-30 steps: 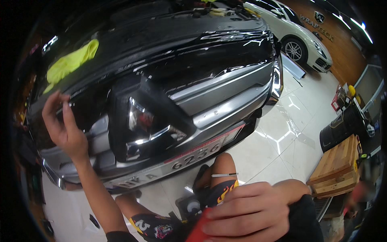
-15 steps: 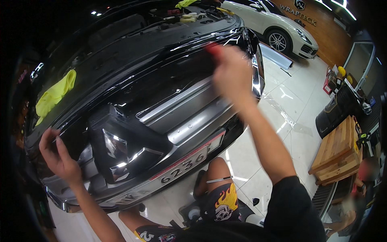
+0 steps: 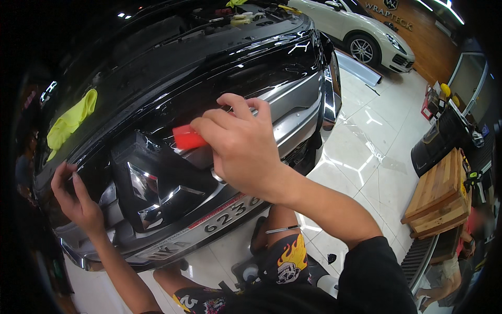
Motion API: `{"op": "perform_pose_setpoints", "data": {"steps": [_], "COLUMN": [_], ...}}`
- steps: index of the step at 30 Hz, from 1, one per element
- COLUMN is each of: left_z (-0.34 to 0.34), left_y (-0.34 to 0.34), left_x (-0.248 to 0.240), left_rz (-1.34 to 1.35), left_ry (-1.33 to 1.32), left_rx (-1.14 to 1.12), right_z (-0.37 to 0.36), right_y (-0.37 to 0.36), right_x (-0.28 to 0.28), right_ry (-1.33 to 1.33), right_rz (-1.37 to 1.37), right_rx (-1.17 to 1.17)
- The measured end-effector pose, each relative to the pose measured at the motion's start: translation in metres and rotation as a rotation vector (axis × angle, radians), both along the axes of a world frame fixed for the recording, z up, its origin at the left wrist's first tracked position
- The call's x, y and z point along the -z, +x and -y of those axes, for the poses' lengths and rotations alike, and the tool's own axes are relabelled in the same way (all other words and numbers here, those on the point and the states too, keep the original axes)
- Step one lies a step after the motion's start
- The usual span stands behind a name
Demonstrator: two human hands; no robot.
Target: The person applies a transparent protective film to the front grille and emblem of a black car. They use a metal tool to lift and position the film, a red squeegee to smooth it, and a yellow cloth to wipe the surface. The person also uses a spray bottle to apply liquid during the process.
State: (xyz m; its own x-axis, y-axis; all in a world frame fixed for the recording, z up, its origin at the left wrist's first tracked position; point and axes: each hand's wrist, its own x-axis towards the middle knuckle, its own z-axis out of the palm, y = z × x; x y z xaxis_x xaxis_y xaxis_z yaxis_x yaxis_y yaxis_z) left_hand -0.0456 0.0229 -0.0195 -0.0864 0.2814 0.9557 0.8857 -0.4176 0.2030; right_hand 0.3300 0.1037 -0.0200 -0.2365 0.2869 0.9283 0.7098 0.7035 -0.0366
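A red squeegee (image 3: 189, 137) is gripped in my right hand (image 3: 243, 138), its flat end over the glossy black panel (image 3: 172, 112) at the car's front, just right of the chrome emblem (image 3: 149, 188). Whether the blade touches the panel cannot be made out. My left hand (image 3: 78, 201) is at the left part of the front, fingers apart and slightly bent, holding nothing. Its fingertips are at the black panel's edge; contact is unclear. My right hand and forearm hide part of the silver grille bar (image 3: 293, 112) and the licence plate (image 3: 219, 224).
A yellow-green cloth (image 3: 71, 124) lies on the car's front at left. My legs are under the bumper. At right stand a wooden crate (image 3: 434, 193), a black drum (image 3: 439, 141) and a person (image 3: 452, 261). A white car (image 3: 361, 31) is parked behind on the tiled floor.
My right hand has swept the red squeegee from the far right of the panel leftward and nearer, to beside the emblem. My left hand has stayed almost in place.
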Motion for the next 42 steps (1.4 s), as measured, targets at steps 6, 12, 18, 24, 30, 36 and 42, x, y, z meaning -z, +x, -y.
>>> {"op": "perform_pose_setpoints", "data": {"steps": [6,12,18,24,30,36,42], "left_z": [-0.005,-0.005,0.011,0.002,0.004,0.006,0.003], "left_y": [0.006,0.005,-0.005,0.015,0.012,0.009,0.015], "left_x": [-0.005,-0.002,-0.007,-0.011,-0.009,-0.009,-0.009], "left_rz": [-0.007,0.005,-0.05,-0.104,-0.067,-0.063,-0.082], "left_ry": [-0.008,-0.009,-0.021,-0.007,-0.007,-0.019,-0.006], "left_rx": [0.034,0.027,-0.065,-0.081,-0.075,-0.087,-0.092], "right_z": [-0.072,0.008,0.011,-0.022,0.053,0.136,0.154], "right_y": [0.116,-0.04,0.013,-0.004,-0.068,0.015,0.039], "right_x": [-0.045,-0.012,-0.04,-0.027,-0.024,-0.014,-0.026], "right_ry": [-0.402,-0.007,-0.22,-0.136,-0.195,-0.544,-0.097], "right_rz": [-0.239,0.127,-0.04,-0.041,0.116,0.14,0.01], "right_rx": [0.562,0.154,0.141,0.378,-0.181,-0.69,-0.75]}}
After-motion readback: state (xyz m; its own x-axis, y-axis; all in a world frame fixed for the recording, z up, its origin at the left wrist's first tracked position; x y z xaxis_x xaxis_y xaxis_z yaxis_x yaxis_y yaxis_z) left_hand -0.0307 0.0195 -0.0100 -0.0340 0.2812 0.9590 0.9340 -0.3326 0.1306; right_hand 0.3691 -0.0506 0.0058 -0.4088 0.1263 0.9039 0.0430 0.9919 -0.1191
